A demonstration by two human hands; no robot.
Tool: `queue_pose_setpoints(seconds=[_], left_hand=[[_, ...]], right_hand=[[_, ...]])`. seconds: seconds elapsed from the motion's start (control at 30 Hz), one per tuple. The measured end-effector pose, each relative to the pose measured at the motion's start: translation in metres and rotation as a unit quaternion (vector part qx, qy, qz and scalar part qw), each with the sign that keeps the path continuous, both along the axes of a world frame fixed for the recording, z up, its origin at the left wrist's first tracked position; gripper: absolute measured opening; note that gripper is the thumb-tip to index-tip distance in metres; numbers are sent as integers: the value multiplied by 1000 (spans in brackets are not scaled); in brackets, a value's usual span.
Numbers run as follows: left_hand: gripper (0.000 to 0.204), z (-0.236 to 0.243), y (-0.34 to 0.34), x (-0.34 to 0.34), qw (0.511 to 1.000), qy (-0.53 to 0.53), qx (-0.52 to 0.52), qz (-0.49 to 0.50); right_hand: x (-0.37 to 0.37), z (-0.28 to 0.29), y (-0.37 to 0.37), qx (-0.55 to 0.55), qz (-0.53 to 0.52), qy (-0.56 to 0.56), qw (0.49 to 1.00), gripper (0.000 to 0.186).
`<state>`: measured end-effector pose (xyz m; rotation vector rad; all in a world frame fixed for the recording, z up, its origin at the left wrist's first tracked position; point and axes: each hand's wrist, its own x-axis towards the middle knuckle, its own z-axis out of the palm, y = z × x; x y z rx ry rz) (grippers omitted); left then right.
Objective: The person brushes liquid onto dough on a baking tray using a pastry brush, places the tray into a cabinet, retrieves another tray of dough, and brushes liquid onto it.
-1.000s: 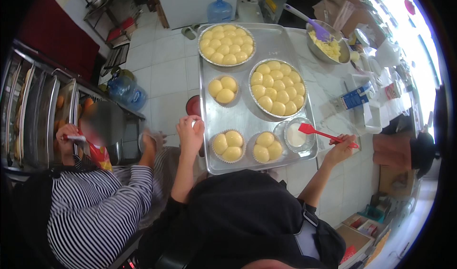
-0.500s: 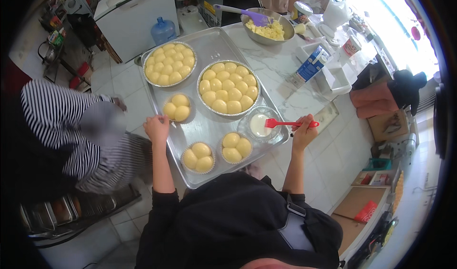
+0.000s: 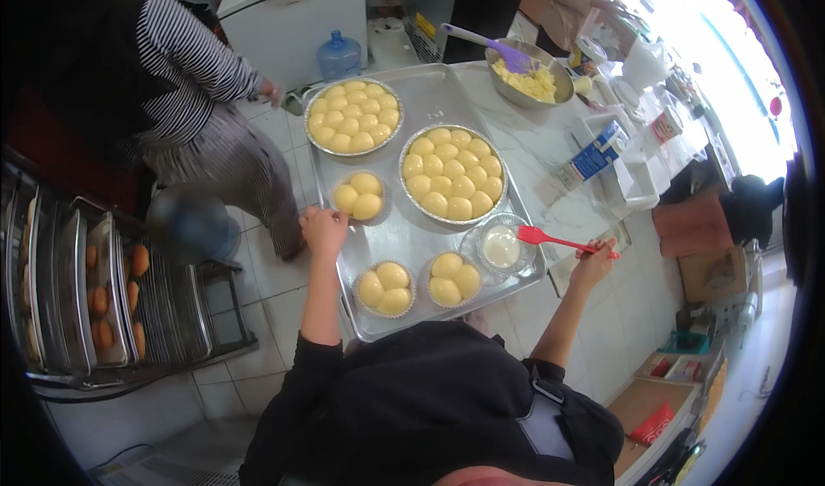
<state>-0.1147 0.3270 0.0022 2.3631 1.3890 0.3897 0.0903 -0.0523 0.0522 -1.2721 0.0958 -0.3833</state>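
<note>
My right hand (image 3: 594,262) grips the handle of a red pastry brush (image 3: 559,240). Its bristle end hangs at the right rim of a small clear glass bowl (image 3: 501,245) holding a pale, milky liquid. Fingers pinched together, my left hand (image 3: 325,231) is at the left edge of the metal tray (image 3: 436,93); its fingertips meet the lower left rim of a small paper cup of buns (image 3: 358,196). Two similar paper cups of buns (image 3: 385,289) (image 3: 453,280) sit at the tray's near side. Beyond are two round foil pans of glossy, pale yellow dough balls (image 3: 452,175) (image 3: 354,117).
Right of the tray, a marble-look counter (image 3: 537,146) bears a metal bowl (image 3: 531,86) with yellow chunks and a purple spatula, a blue carton (image 3: 595,152) and white containers. A person in striped sleeves (image 3: 193,56) stands at left, near a rack of baking trays (image 3: 103,301).
The brush has drawn slightly right and away from the liquid. My left hand stays by the same paper cup. The striped-sleeved person has moved farther off, and the view has swung left.
</note>
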Motion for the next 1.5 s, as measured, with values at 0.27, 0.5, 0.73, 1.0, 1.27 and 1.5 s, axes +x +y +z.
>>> queue_pose_setpoints(seconds=[0.27, 0.5, 0.73, 1.0, 1.27, 1.5], left_hand=[[19, -20, 6, -1, 999, -46, 1, -24], [10, -16, -28, -25, 992, -123, 16, -3], [9, -15, -45, -40, 980, -197, 21, 5], [8, -16, -49, -45, 978, -207, -7, 22], [10, -15, -49, -45, 978, -206, -11, 12], [10, -12, -48, -45, 979, -203, -4, 0]], right_hand=[[22, -19, 7, 176, 99, 110, 973, 27], [-34, 3, 164, 44, 257, 104, 960, 28], [-68, -22, 255, 52, 443, 28, 894, 32], [-66, 3, 268, -59, 482, -49, 873, 35], [-69, -2, 256, -124, 518, -114, 838, 37], [-84, -15, 256, -151, 522, -150, 826, 34]])
